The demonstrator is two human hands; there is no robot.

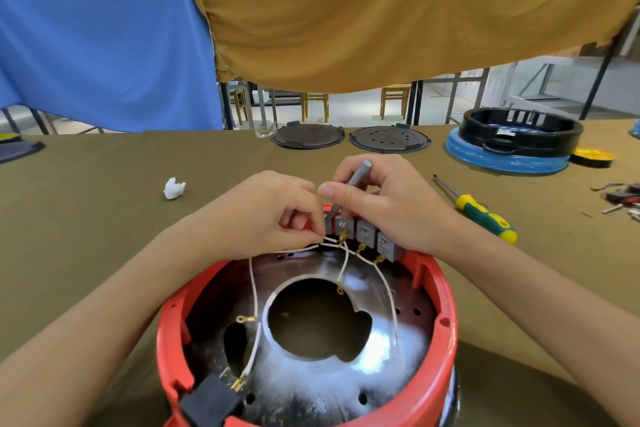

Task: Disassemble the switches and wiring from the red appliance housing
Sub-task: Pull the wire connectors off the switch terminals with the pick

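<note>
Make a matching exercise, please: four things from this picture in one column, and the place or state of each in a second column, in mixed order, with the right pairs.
Things:
1. grey tool
2. white wires
3. screwdriver
4. crumpled white tissue

Places or states:
A. lies on the table, left of the hands
B. pinched by the left hand
C. lies on the table, right of the hands
D. held by the right hand, tip at the grey switches

Pairs: 1-D, 2-B, 3-C, 4-A
</note>
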